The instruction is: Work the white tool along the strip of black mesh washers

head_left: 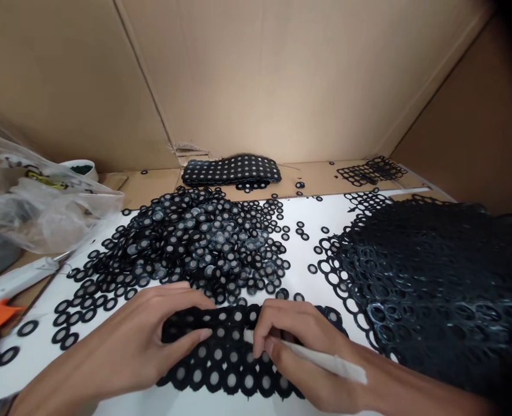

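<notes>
A black die-cut sheet of rings with grey mesh centres [227, 358] lies on the white table top [321, 245] in front of me. My left hand [152, 341] presses on its left part, fingers curled over the edge. My right hand [301, 346] pinches a thin white stick [321, 359] whose tip rests on the sheet. Behind the sheet lies a big heap of loose black rings with mesh centres [195, 242].
A tangled pile of emptied black ring webbing [438, 283] fills the right. A stack of uncut sheets [232, 170] sits at the back by the cardboard wall [260, 75]. A plastic bag [34, 202] and a white tool with an orange trigger [4, 306] lie left.
</notes>
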Available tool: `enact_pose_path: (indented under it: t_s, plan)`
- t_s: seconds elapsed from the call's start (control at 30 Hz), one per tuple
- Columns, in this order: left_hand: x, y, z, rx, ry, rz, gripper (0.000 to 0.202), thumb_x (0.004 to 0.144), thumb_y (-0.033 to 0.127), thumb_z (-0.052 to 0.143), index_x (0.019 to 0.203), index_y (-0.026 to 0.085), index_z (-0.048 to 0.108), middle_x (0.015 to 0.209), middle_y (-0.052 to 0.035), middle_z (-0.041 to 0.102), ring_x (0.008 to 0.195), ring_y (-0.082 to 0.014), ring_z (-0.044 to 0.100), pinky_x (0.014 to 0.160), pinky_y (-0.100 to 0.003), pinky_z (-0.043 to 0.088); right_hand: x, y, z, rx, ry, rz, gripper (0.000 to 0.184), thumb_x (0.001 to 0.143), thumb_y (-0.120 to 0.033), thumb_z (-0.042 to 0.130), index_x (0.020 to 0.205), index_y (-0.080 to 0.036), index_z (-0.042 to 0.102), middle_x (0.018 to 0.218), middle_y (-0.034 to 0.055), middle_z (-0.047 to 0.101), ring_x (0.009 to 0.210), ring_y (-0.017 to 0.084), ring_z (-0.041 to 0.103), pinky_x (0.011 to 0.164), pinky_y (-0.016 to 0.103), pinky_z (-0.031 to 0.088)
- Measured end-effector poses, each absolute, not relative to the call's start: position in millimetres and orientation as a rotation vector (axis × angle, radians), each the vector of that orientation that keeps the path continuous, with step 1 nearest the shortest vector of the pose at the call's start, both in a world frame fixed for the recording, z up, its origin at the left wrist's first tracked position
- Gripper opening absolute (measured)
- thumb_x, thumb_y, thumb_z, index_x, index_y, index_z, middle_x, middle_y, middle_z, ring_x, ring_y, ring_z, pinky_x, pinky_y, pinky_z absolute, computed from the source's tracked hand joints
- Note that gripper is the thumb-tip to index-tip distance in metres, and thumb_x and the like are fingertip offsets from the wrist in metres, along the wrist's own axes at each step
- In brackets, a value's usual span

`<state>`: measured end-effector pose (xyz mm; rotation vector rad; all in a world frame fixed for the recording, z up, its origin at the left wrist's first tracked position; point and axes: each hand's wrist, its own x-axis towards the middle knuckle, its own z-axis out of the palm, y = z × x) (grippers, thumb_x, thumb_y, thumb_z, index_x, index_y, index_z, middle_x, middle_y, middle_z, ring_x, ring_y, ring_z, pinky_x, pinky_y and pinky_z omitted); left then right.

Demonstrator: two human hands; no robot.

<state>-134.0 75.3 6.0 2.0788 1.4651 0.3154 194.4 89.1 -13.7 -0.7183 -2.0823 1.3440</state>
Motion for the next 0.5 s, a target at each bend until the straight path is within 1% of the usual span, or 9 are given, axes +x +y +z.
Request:
enact_pose_path:
  t_s: [0.07, 0.1, 0.17, 0.23, 0.27, 0.3, 0.37, 0.4, 0.5]
  plan:
    - [-129, 73, 4, 2.243, 1.451, 0.409, 0.037, 0.100, 0.060, 0.078, 0.131, 0.043, 0.085, 0.121, -0.0005, 0.089, 0.118, -0.0291, 0.082, 0.110, -0.037, 0.063, 194, 89, -12, -0.645, -2.118, 1.298, 0.026, 0.104, -0.010, 0.055, 0.109, -0.026, 0.075, 0.096, 0.0003, 0.074, 0.079, 0.017, 0.070, 0.074, 0.026, 0.055]
    - [-126, 71, 3, 2.311, 1.435, 0.450, 0.041, 0.099, 0.061, 0.080, 0.135, 0.043, 0.084, 0.125, -0.0005, 0.088, 0.122, -0.0300, 0.081, 0.116, -0.039, 0.062, 194, 89, -11, -0.625, -2.142, 1.268, 0.026, 0.104, -0.010, 0.055, 0.111, -0.026, 0.075, 0.096, 0.0000, 0.074, 0.079, 0.016, 0.070, 0.074, 0.026, 0.054]
    - [-119, 66, -2, 2.409, 1.410, 0.494, 0.045, 0.098, 0.062, 0.083, 0.137, 0.042, 0.082, 0.128, -0.0006, 0.088, 0.126, -0.0304, 0.080, 0.121, -0.041, 0.060, 194, 88, -12, -0.621, -2.192, 1.215, 0.026, 0.106, -0.010, 0.055, 0.114, -0.027, 0.074, 0.097, -0.0006, 0.075, 0.081, 0.016, 0.072, 0.079, 0.026, 0.056]
    - [-112, 62, -9, 2.452, 1.396, 0.516, 0.045, 0.098, 0.059, 0.085, 0.140, 0.042, 0.080, 0.129, 0.0006, 0.087, 0.126, -0.0289, 0.080, 0.118, -0.038, 0.061, 193, 88, -15, -0.656, -2.246, 1.185, 0.030, 0.107, -0.008, 0.057, 0.120, -0.029, 0.073, 0.104, -0.0001, 0.078, 0.091, 0.017, 0.076, 0.091, 0.028, 0.059]
    - [-108, 61, -13, 2.453, 1.387, 0.530, 0.046, 0.099, 0.054, 0.087, 0.142, 0.043, 0.078, 0.130, 0.0017, 0.087, 0.126, -0.0274, 0.080, 0.114, -0.035, 0.063, 193, 89, -18, -0.650, -2.272, 1.174, 0.031, 0.105, -0.008, 0.059, 0.123, -0.030, 0.074, 0.108, 0.0009, 0.080, 0.097, 0.019, 0.078, 0.096, 0.029, 0.060]
    - [-105, 60, -16, 2.428, 1.389, 0.525, 0.046, 0.100, 0.045, 0.087, 0.145, 0.044, 0.075, 0.133, 0.0031, 0.086, 0.127, -0.0248, 0.080, 0.112, -0.032, 0.063, 192, 91, -21, -0.637, -2.294, 1.160, 0.034, 0.103, -0.008, 0.061, 0.125, -0.030, 0.074, 0.113, 0.0021, 0.082, 0.103, 0.021, 0.080, 0.099, 0.030, 0.062]
    - [-102, 59, -22, 2.342, 1.391, 0.517, 0.050, 0.100, 0.029, 0.086, 0.145, 0.044, 0.072, 0.135, 0.0051, 0.084, 0.127, -0.0207, 0.080, 0.110, -0.028, 0.062, 192, 95, -26, -0.552, -2.310, 1.142, 0.035, 0.096, -0.010, 0.066, 0.124, -0.029, 0.076, 0.120, 0.0046, 0.085, 0.108, 0.023, 0.083, 0.092, 0.028, 0.065]
    - [-100, 60, -23, 2.285, 1.397, 0.495, 0.051, 0.099, 0.024, 0.086, 0.143, 0.045, 0.071, 0.135, 0.0061, 0.083, 0.126, -0.0192, 0.080, 0.111, -0.026, 0.061, 192, 97, -26, -0.528, -2.297, 1.141, 0.035, 0.095, -0.011, 0.065, 0.124, -0.029, 0.077, 0.121, 0.0051, 0.086, 0.107, 0.023, 0.084, 0.089, 0.027, 0.066]
    - [-98, 61, -22, 2.110, 1.425, 0.411, 0.046, 0.096, 0.023, 0.089, 0.134, 0.044, 0.073, 0.132, 0.0082, 0.081, 0.125, -0.0180, 0.078, 0.109, -0.025, 0.058, 196, 98, -16, -0.503, -2.247, 1.183, 0.033, 0.098, -0.013, 0.060, 0.122, -0.027, 0.078, 0.118, 0.0045, 0.087, 0.101, 0.021, 0.085, 0.087, 0.025, 0.067]
